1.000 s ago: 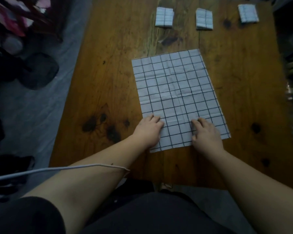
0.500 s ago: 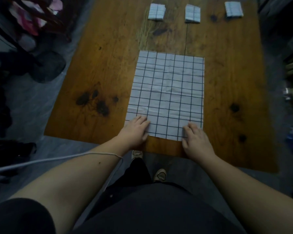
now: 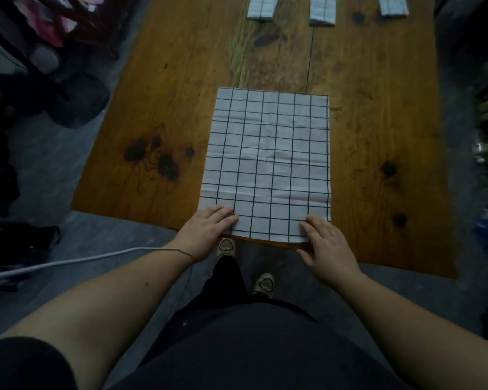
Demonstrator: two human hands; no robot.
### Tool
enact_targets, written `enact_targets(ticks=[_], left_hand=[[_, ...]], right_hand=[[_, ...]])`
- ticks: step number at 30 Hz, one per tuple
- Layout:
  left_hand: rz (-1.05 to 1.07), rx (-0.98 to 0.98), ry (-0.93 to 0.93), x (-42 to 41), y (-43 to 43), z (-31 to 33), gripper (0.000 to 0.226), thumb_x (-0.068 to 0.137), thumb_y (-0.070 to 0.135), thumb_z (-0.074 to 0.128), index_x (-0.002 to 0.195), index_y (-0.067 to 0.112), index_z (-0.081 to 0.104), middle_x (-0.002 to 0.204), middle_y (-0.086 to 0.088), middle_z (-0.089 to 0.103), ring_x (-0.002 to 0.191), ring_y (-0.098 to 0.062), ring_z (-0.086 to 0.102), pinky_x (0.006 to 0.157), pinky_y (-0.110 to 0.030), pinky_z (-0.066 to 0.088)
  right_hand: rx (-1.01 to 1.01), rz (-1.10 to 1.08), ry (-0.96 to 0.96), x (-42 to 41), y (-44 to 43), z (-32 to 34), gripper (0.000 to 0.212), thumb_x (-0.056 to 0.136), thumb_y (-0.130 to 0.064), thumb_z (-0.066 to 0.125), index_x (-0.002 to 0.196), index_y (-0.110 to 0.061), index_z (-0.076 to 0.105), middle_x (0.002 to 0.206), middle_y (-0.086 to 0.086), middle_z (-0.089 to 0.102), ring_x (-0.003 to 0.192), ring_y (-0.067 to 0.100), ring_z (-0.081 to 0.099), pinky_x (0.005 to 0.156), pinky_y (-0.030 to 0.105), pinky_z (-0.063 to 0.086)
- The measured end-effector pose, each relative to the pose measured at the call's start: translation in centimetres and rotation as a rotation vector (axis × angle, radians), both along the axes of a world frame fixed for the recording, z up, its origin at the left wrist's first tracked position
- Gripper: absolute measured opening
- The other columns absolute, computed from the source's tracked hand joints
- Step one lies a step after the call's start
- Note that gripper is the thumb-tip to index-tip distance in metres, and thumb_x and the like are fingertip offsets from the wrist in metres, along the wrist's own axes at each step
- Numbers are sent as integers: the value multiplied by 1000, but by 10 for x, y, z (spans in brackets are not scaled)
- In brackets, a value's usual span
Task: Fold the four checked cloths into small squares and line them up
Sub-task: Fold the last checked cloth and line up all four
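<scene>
Head view showed the white black-checked cloth [image 3: 268, 164] spread flat on the brown wooden table [image 3: 181, 80], its hem reaching the table's near edge. The left hand [image 3: 209, 229] and right hand [image 3: 326, 243] each rested on one corner of it at that near edge, fingers fairly straight and pressed flat, gripping nothing. Three small folded checked squares [image 3: 261, 7] [image 3: 322, 11] [image 3: 392, 5] sat apart in a row along the table's far edge.

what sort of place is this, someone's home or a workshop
Likely a cluttered room at home, not certain: a worn wooden table, a grey floor, dim piles of clothes or bags at left.
</scene>
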State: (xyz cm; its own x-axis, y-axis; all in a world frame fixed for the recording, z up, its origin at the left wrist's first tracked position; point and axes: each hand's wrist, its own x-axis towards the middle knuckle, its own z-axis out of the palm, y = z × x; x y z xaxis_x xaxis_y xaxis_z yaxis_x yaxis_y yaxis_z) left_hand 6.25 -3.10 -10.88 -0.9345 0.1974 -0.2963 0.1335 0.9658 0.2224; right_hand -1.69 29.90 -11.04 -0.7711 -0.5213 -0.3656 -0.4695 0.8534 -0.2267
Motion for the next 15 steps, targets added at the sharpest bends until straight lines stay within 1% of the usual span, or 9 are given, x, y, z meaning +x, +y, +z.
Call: enact_targets(ticks=[1,3,5,7,8,10,12,15], left_hand=[[-10,2,17,2,-1,0,68,87,14,70,149,25,44,157,-2,41,142,-28,38,109,-45,39],[-20,20,53,6,-3,-3,63,81,14,76,140,24,56,147,-3,54,131,-29,51,100,-45,49],[-19,65,81,9,-5,-4,53,82,13,72,133,23,62,142,-1,59,126,-28,56,97,-43,52],[-12,120,144,12,-6,-5,43,84,12,65,126,21,66,137,-4,62,121,-27,59,97,-40,51],[-7,144,169,12,-7,-4,40,82,10,67,121,19,68,135,-5,63,120,-27,60,97,-39,51],[5,185,190,14,-9,-4,33,78,4,74,108,18,70,131,-6,64,116,-27,61,96,-37,52],[25,201,208,14,-13,-4,22,78,6,75,96,18,70,121,-4,67,107,-25,62,89,-36,53],[81,236,219,6,-17,4,16,80,8,72,92,18,69,100,-1,70,92,-24,63,77,-38,54]], right_hand=[[4,14,10,2,2,-1,76,92,-48,60,156,-26,26,164,0,22,151,22,18,125,42,16],[10,51,35,7,6,-1,76,91,-36,62,156,-26,26,164,1,23,150,21,19,123,40,16],[4,58,50,12,10,-1,74,88,-21,64,155,-25,31,163,1,28,149,22,23,120,41,21],[-15,52,68,14,14,-2,72,84,-14,69,150,-24,41,157,2,38,144,23,33,115,43,32],[-31,51,84,14,16,-2,68,84,-14,72,146,-25,47,154,2,44,140,24,39,111,44,37],[-94,42,112,12,20,-2,54,85,-16,73,136,-24,58,145,2,55,131,25,50,105,43,42],[-166,17,116,9,22,2,41,85,-15,74,124,-23,67,134,0,63,122,24,58,100,42,45],[-230,-41,118,0,21,15,24,87,-13,71,108,-25,72,111,-6,71,107,18,63,95,38,48]])
